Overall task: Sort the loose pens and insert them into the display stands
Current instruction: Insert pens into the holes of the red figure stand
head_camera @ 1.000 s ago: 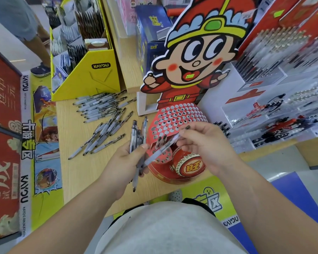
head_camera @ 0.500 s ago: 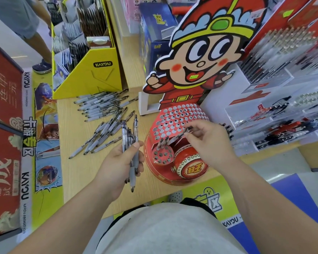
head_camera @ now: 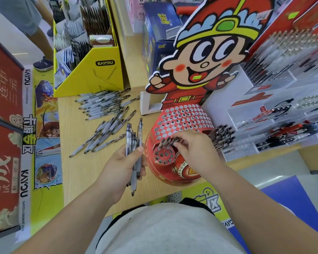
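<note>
Your right hand (head_camera: 193, 149) pinches one pen (head_camera: 176, 139) upright over the red stand (head_camera: 182, 118); your left hand (head_camera: 125, 162), beside it, grips a bunch of pens (head_camera: 134, 136).

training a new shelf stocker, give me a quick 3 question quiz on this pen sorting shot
1. True or false: the left hand holds a bundle of pens.
2. Where is the right hand working?
A. at the yellow card box
B. at the red stand full of holes
C. at the loose pens on the table
3. Fill in: the pens already standing in the red stand sit at its ____ edge, by the right hand's fingertips.

Key: 1 true; 2 B; 3 front
</note>
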The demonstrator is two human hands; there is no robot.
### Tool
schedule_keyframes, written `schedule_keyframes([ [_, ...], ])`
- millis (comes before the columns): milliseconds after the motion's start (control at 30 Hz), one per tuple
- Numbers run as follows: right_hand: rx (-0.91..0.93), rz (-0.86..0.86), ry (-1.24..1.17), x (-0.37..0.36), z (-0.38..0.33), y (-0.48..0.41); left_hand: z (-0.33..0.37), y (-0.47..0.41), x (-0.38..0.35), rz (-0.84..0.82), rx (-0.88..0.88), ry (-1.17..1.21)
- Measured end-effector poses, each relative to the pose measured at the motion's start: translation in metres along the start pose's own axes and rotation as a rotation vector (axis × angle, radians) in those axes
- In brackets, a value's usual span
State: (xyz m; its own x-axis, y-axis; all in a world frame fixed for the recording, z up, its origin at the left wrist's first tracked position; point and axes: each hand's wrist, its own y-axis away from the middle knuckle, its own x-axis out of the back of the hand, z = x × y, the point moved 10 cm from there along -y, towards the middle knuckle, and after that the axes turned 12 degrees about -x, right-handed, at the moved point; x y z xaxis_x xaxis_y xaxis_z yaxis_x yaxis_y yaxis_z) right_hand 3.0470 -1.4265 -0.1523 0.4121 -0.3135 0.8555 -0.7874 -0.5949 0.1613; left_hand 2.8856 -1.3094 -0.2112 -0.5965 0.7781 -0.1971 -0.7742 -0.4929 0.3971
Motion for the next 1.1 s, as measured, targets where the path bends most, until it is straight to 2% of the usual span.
schedule_keyframes([
  [233,0.005,-0.002,0.093,-0.01,-0.006,-0.002,0.005,0.004,-0.004,-0.039,-0.023,-0.003],
  [467,-0.046,-0.054,0.084,-0.002,-0.009,-0.003,0.014,0.011,-0.012,-0.129,-0.039,-0.015],
  [567,-0.091,-0.01,-0.142,0.023,-0.02,-0.002,0.02,0.013,-0.02,-0.208,-0.051,-0.035],
  [667,-0.252,-0.212,-0.6,0.021,-0.027,0.004,0.025,0.016,-0.031,-0.296,-0.068,-0.047],
  [700,-0.276,-0.257,-0.681,0.018,-0.029,0.006,0.027,0.016,-0.034,-0.317,-0.074,-0.049],
  [867,-0.341,-0.272,-0.812,0.011,-0.023,0.015,0.029,0.015,-0.038,-0.344,-0.09,-0.076],
  [1100,-0.427,-0.294,-0.921,0.01,-0.01,0.019,0.021,0.01,-0.027,-0.298,-0.085,-0.153],
])
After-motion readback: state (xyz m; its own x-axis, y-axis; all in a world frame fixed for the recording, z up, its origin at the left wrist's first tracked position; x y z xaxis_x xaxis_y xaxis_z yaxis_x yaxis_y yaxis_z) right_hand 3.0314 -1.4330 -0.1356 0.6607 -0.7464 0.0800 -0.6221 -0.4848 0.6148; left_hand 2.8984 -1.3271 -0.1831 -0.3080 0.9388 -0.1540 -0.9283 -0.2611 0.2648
